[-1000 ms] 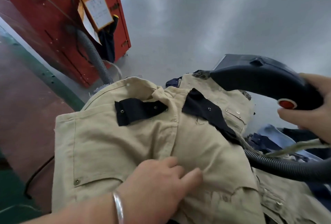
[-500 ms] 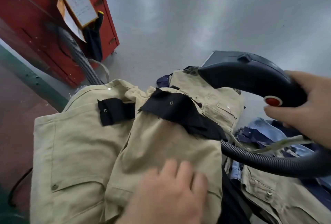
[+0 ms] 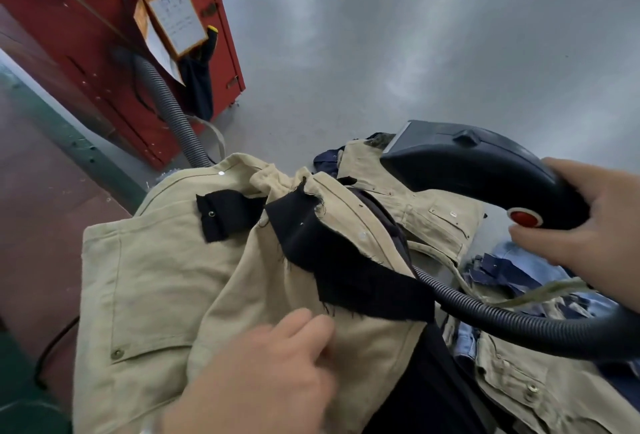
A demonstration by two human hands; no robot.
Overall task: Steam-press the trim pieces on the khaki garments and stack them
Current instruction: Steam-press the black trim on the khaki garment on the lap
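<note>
Right hand (image 3: 595,229) runs off the frame edge; left hand (image 3: 263,374) blurred, its fingertips buried in khaki garment (image 3: 145,295).

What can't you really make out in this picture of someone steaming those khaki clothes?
All in the one head view:
- Steam iron: its soleplate faces away, so steam or contact is unreadable.
- Right hand: cut off by the right edge.
- Left hand: close and blurred; wrist leaves the bottom edge.
- Paper tag on the red cabinet: print too small.
- Denim pieces: mostly buried under the steam hose and khaki garments.
</note>
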